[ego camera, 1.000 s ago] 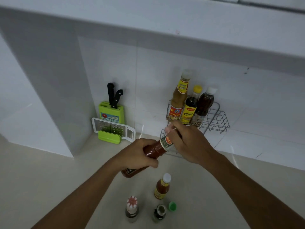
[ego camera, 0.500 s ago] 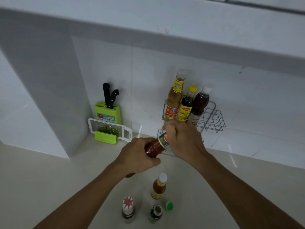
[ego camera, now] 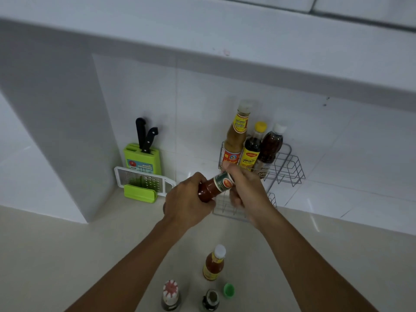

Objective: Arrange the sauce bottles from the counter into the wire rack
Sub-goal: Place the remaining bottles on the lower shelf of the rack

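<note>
3 bottles (ego camera: 252,146) already stand upright in the upper tier of the wire rack (ego camera: 290,167) against the wall. A red bottle (ego camera: 213,186) is held tilted in the air in front of the rack, base toward the person and neck toward the rack. The left hand (ego camera: 186,202) is wrapped around its lower body, and the right hand (ego camera: 246,189) is closed over its neck and cap end, so the cap itself is hidden. 3 more bottles remain on the table: an orange one (ego camera: 213,263) with a white cap, one with a striped cap (ego camera: 170,294) and a small dark one (ego camera: 210,300), with a loose green cap (ego camera: 229,290) beside it.

The step looks like checking or tightening the cap before shelving. To do it well, the left hand should keep the body steady while the right turns. Then the bottle should be brought upright and lowered into a free space, probably right of the 3 bottles, without knocking them.
</note>
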{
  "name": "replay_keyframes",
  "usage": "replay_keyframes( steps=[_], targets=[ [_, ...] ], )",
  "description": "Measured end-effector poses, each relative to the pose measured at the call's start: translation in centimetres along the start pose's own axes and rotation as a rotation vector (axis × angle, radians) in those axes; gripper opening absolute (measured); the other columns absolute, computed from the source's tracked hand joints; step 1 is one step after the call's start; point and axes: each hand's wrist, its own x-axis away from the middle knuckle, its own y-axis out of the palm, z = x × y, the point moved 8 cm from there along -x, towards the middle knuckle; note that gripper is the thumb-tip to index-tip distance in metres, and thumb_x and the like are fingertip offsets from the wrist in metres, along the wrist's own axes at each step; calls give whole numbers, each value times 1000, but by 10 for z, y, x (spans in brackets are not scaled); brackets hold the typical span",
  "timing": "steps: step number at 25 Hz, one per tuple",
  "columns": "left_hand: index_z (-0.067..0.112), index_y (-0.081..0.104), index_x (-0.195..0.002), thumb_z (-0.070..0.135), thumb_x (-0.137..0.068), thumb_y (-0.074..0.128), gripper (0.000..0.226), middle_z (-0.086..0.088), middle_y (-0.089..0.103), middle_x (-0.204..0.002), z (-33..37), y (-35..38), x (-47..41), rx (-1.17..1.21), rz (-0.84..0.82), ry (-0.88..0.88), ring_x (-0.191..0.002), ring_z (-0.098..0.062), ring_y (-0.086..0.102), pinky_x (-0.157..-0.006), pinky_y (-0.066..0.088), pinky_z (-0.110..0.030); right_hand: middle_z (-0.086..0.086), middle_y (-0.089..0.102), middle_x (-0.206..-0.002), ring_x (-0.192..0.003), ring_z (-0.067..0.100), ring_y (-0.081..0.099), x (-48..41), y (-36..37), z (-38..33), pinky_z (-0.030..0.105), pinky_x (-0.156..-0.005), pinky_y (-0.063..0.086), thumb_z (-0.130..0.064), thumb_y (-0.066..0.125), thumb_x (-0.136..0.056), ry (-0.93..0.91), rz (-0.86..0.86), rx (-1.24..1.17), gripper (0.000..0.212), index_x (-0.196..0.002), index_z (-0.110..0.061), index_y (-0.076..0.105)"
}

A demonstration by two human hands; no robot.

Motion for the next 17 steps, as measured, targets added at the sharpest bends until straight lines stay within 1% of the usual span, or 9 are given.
replay_keyframes(
  steps=[1, 2, 4, 6, 7, 9, 12, 14, 17],
  targets=[
    [39, 39, -92, 40, -55, 71, 49, 12, 62, -70, -5, 9, -6, 121, -72, -42, -60, -11, 61, -48, 42, -26, -3, 64, -58, -42, 9, 52, 0, 3, 5, 20, -38, 40, -49, 72, -82, -23, -53, -51, 36, -91, -15, 71],
    [37, 35, -95, 37, -53, 73, 56, 11, 62, -71, -6, 18, -10, 211, -136, -46, -60, -10, 62, -48, 46, -28, 1, 71, -65, -45, 10, 58, -1, 4, 9, 20, -41, 43, -47, 77, -79, -61, -82, -22, 34, -93, -17, 71],
    [32, 31, -102, 29, -56, 79, 67, 8, 62, -82, -3, 38, -17, 320, -251, 17, -69, -14, 65, -50, 53, -35, 7, 78, -79, -54, 17, 71, -4, -1, 20, 25, -46, 52, -40, 81, -80, -114, -62, 46, 29, -97, -19, 71],
    [32, 29, -112, 16, -60, 83, 77, 2, 58, -103, -6, 60, -21, 444, -400, 77, -87, -19, 65, -63, 60, -41, 4, 80, -84, -64, 22, 78, -11, -10, 28, 30, -54, 61, -31, 83, -82, -186, -16, 53, 23, -100, -21, 72],
    [33, 27, -120, 11, -62, 85, 84, -1, 55, -115, -12, 73, -22, 482, -470, 77, -99, -20, 63, -73, 60, -40, -1, 80, -84, -65, 19, 78, -13, -16, 31, 28, -56, 63, -27, 84, -82, -241, 30, 85, 22, -99, -22, 72],
    [29, 24, -136, 12, -68, 85, 93, -5, 47, -136, -34, 100, -27, 465, -541, -13, -123, -20, 51, -93, 51, -31, -12, 79, -83, -70, 6, 77, -17, -27, 37, 19, -60, 61, -27, 85, -80, -343, 146, 215, 21, -95, -30, 71],
    [21, 15, -153, 17, -86, 66, 84, -10, 34, -157, -70, 148, -19, 289, -664, -201, -143, -24, 36, -109, 39, -31, -30, 71, -78, -79, -14, 68, -28, -33, 52, 2, -66, 51, -27, 88, -77, -409, 234, 393, 30, -92, -40, 65],
    [20, 10, -156, 17, -89, 54, 80, -11, 29, -160, -85, 173, -9, 230, -767, -286, -144, -26, 34, -111, 37, -33, -39, 68, -82, -83, -18, 65, -39, -31, 63, -2, -67, 46, -22, 88, -77, -412, 209, 422, 41, -91, -51, 63],
    [21, 9, -157, 18, -88, 50, 80, -10, 27, -161, -96, 192, 1, 231, -813, -378, -144, -26, 35, -105, 37, -27, -44, 67, -92, -85, -16, 66, -58, -22, 82, -2, -69, 46, -18, 86, -78, -411, 136, 424, 55, -94, -63, 61]
  ],
)
